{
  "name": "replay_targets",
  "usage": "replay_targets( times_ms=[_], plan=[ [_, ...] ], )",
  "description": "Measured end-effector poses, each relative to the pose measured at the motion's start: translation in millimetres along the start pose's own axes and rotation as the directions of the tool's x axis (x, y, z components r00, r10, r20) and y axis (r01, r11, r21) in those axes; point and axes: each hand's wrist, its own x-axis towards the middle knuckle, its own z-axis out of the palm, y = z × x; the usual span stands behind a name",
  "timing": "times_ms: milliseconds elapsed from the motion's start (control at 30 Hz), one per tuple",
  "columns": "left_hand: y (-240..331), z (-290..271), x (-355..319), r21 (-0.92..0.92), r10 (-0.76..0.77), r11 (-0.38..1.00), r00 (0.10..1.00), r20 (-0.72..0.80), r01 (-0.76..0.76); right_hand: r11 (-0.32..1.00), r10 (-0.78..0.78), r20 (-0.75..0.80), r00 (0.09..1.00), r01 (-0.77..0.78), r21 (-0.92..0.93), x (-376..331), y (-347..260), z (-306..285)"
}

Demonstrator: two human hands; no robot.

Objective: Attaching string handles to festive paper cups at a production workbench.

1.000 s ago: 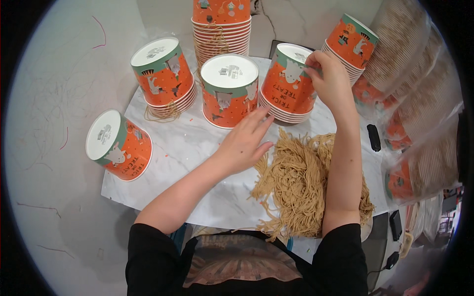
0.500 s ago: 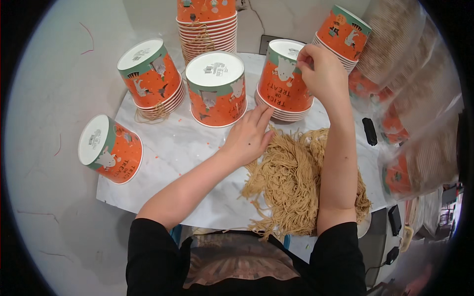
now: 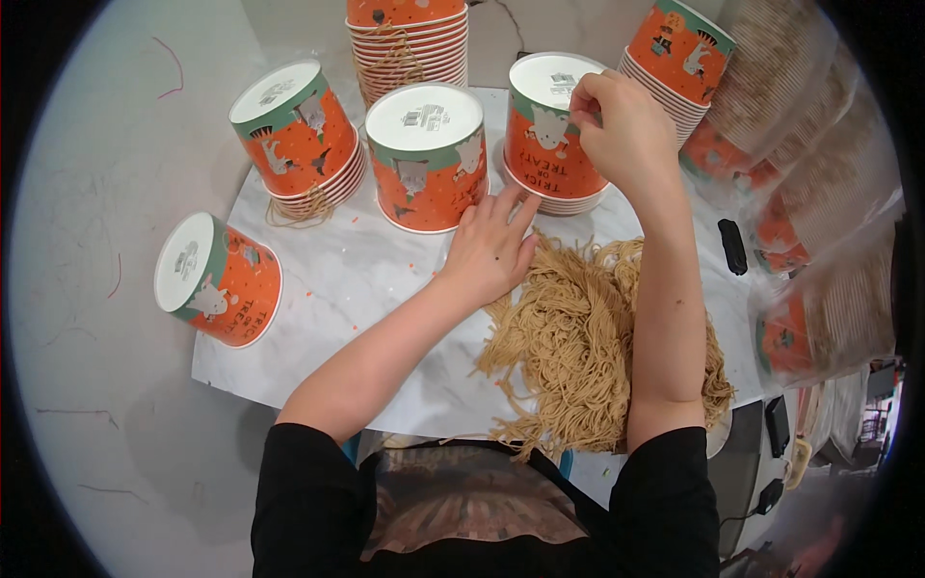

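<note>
Surface and room: a pale wall (image 3: 96, 241) with thin scribbled lines stands far to the left of both hands' fingers. A white, grey-veined tabletop (image 3: 318, 352) spreads below and around them. Well to the right of the right fingers, clear bags (image 3: 795, 178) hold nested paper tubs; a small black object (image 3: 732, 247) lies on the tabletop nearer those fingers.

Hand pose: left hand (image 3: 491, 250) is palm down, its forearm slanting in from lower left, fingers extended and slightly spread. Right hand (image 3: 626, 125) is raised, wrist bent, fingers curled with thumb close to forefinger; cannot tell whether they pinch anything.

Things relative to the fingers: a lone upturned orange tub (image 3: 252, 294) sits well left of the left fingers. Nearer, also to their left, is a short stack (image 3: 299, 144) with loose string at its foot. Beyond the left fingers rises a tall stack (image 3: 414, 58); the middle tub (image 3: 429, 183) is just beside their left edge. The lettered tub stack (image 3: 549, 159) has its lower rims at the left fingertips and its upper right side at the right fingers. A tan cord heap (image 3: 573, 337) lies nearer the body than the left fingers, partly under the right forearm.
</note>
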Motion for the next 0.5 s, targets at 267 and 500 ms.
replay_targets(
  times_ms=[267,500],
  plan=[
    [0.8,-1.2,0.4,-0.031,-0.037,0.999,0.999,0.005,0.037,0.999,0.004,-0.002,1.000,-0.004,0.040,1.4,11.1,-0.2],
    [0.0,-4.0,-0.2,-0.030,-0.052,0.998,0.998,0.041,0.053,0.992,0.010,0.032,0.999,-0.014,0.124,3.4,15.4,-2.8]
  ],
)
